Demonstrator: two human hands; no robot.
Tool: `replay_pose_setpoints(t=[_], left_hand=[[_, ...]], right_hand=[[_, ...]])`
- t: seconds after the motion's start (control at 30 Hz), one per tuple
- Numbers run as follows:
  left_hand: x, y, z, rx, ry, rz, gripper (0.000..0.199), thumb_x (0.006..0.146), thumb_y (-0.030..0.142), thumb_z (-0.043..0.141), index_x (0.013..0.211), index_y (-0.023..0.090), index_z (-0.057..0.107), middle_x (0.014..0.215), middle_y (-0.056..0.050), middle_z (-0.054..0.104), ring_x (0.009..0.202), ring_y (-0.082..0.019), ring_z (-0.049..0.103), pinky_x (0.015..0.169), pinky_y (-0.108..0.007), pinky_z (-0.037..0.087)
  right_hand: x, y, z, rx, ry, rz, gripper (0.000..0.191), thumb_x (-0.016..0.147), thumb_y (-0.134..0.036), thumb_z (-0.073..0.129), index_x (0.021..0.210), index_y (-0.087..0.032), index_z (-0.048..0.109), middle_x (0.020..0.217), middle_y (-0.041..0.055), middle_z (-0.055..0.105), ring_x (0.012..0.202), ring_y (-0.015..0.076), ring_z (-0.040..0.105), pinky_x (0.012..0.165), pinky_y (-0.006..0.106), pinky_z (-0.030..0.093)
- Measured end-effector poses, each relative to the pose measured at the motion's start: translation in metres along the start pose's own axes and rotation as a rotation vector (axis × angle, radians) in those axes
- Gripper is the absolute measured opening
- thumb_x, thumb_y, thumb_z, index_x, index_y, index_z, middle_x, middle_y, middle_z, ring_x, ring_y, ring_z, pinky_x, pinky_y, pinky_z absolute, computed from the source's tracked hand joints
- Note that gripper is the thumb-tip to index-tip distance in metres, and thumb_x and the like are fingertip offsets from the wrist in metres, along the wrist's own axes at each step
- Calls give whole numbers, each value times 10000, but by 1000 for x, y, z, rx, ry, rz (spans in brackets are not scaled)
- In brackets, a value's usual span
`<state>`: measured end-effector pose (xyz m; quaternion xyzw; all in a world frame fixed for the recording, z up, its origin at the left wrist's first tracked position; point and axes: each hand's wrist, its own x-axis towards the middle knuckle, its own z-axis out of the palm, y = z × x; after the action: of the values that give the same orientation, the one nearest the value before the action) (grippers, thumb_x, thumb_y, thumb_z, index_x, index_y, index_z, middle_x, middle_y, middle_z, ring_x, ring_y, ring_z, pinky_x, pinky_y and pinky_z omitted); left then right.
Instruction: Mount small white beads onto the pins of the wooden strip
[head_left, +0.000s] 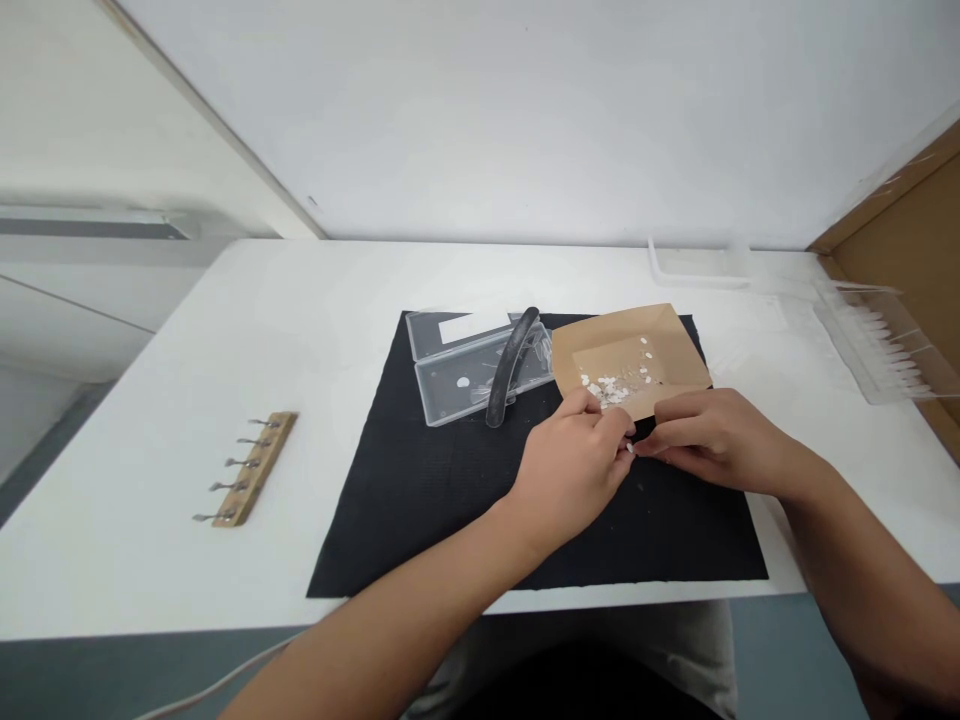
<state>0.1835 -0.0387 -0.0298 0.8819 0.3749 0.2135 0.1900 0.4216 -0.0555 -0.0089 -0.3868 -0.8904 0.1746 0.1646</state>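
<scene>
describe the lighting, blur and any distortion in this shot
Head view: light looks soft and even; head view: the clear plastic comb-like tray at far right looks smeared and stretched; head view: the tiny white piece between left hand and right hand is too small to identify.

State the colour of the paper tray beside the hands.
The paper tray is light brown, seen best in the head view.
</scene>
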Motion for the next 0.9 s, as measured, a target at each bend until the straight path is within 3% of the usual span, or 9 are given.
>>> replay_pose_setpoints(t=[0.13, 0.3, 0.57, 0.73, 0.9], left_hand=[[0, -2, 0, 10, 26, 82, 29, 929, 186, 702, 920, 211, 713, 792, -11, 746, 975, -238, 606, 698, -308, 500], [1, -5, 0, 8, 34, 179, 180, 991, 215, 645, 853, 215, 761, 771, -34, 726, 924, -236, 560, 769, -329, 499], [2, -6, -3, -2, -11, 195, 132, 968, 238, 690, 876, 205, 778, 789, -48, 715, 939, -243, 560, 811, -341, 515], [2, -3, -7, -31, -8, 174, 227, 974, 377, 692, 850, 206, 774, 761, -60, 697, 957, -258, 583, 810, -352, 533], [3, -2, -10, -18, -31, 186, 218, 988, 244, 607, 841, 190, 757, 767, -65, 696, 916, -242, 575, 868, -373, 545]], right_hand=[[-2, 1, -4, -1, 87, 65, 98, 999, -287, 659, 993, -262, 753, 717, -29, 646, 627, 102, 554, 580, 246, 369], [-5, 3, -6, -57, 214, 110, 72, 954, -288, 695, 1006, -261, 735, 656, -46, 601, 566, 100, 492, 551, 249, 356], [-3, 3, -5, -66, 210, 103, 65, 939, -275, 694, 995, -250, 716, 647, -54, 582, 564, 98, 494, 556, 251, 361], [-4, 1, -6, -64, 220, 118, 74, 940, -272, 694, 1010, -258, 716, 660, -53, 593, 569, 100, 501, 557, 251, 365], [-5, 1, -7, -69, 221, 126, 77, 945, -267, 684, 1013, -257, 719, 663, -49, 602, 580, 105, 515, 565, 253, 376]])
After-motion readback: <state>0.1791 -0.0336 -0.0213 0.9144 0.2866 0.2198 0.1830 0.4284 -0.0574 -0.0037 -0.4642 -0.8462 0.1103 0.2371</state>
